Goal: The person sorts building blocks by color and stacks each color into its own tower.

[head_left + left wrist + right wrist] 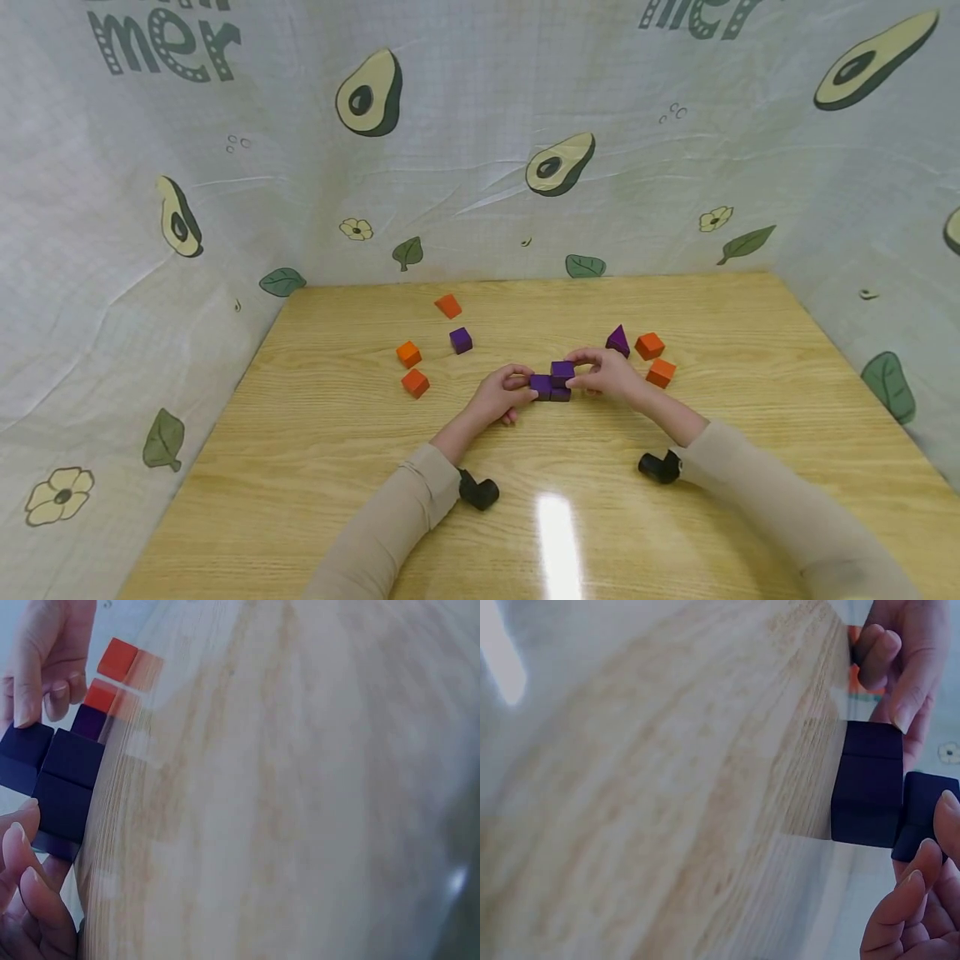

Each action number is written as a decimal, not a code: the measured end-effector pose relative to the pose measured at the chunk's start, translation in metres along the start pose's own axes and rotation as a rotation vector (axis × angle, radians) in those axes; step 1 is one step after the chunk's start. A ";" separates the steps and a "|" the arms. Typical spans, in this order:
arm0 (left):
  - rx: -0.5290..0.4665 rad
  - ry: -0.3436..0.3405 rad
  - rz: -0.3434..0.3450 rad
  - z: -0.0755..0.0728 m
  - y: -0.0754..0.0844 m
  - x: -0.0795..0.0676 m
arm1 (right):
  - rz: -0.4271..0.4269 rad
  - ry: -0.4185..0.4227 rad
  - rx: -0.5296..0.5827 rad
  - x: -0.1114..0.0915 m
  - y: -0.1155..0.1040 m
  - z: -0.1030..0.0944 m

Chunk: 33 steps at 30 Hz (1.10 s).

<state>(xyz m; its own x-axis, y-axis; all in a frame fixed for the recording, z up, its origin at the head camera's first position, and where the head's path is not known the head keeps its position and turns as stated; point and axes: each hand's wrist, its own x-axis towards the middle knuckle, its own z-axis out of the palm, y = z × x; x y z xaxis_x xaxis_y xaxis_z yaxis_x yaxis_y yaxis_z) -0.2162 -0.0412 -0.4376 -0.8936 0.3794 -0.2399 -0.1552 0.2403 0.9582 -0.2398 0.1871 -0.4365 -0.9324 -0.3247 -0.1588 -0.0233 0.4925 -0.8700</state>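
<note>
Two purple cubes stand side by side on the table, a left cube [540,387] and a right cube [560,394]. My left hand [501,395] holds the left cube between thumb and fingers. With thumb and fingertips, my right hand [609,375] pinches a third purple cube [562,372] over the right one; whether the two touch, I cannot tell. In the left wrist view, this upper cube [25,757] looks slightly tilted against the pair below. The right wrist view has the right hand's fingers [900,904] at the upper cube [930,806]. Just behind the right hand is a purple pyramid [618,340].
Two orange-red blocks, one behind [649,346] and one in front [661,372], lie right of the right hand. On the left are an orange cube [408,354], a red-orange cube [416,383], a purple cube [461,340] and an orange-red wedge-like block [449,306]. A printed cloth [465,192] hangs behind the table.
</note>
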 end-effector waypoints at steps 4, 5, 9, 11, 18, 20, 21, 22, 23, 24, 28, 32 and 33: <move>0.008 0.009 -0.001 0.000 0.000 0.001 | -0.018 -0.002 0.012 -0.002 0.000 0.002; 0.008 0.009 -0.001 0.000 0.000 0.001 | -0.024 0.000 0.013 -0.002 0.000 0.002; 0.000 0.006 0.001 0.000 -0.001 0.002 | -0.040 0.011 -0.013 -0.004 0.000 0.003; -0.012 0.002 -0.002 0.000 -0.001 0.002 | -0.050 0.018 -0.031 -0.005 0.000 0.005; -0.021 -0.001 0.002 0.000 -0.002 0.001 | -0.094 0.027 -0.061 -0.006 0.001 0.008; -0.018 -0.004 0.001 0.000 -0.002 0.001 | -0.108 0.017 -0.082 -0.005 0.003 0.008; -0.017 -0.006 -0.001 0.000 -0.002 0.001 | -0.114 0.010 -0.093 -0.005 0.005 0.008; -0.018 -0.003 0.001 0.000 -0.005 0.003 | -0.113 0.004 -0.100 -0.004 0.006 0.008; -0.018 0.001 0.001 0.000 -0.009 0.006 | -0.114 -0.004 -0.107 -0.004 0.006 0.008; -0.018 0.005 0.001 0.000 -0.013 0.009 | -0.112 -0.010 -0.112 -0.004 0.006 0.008; -0.026 0.016 0.005 0.000 -0.024 0.017 | -0.093 -0.023 -0.158 -0.003 0.005 0.008; -0.021 0.001 0.001 0.000 -0.010 0.008 | -0.081 -0.022 -0.203 -0.001 0.006 0.010; -0.015 -0.001 0.002 0.000 -0.007 0.005 | -0.081 -0.022 -0.208 0.000 0.006 0.010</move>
<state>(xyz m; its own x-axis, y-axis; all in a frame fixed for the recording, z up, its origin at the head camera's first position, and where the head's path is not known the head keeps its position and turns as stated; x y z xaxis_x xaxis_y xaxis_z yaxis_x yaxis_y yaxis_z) -0.2200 -0.0409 -0.4455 -0.8933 0.3811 -0.2384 -0.1600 0.2260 0.9609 -0.2361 0.1819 -0.4466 -0.9166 -0.3860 -0.1043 -0.1738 0.6195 -0.7655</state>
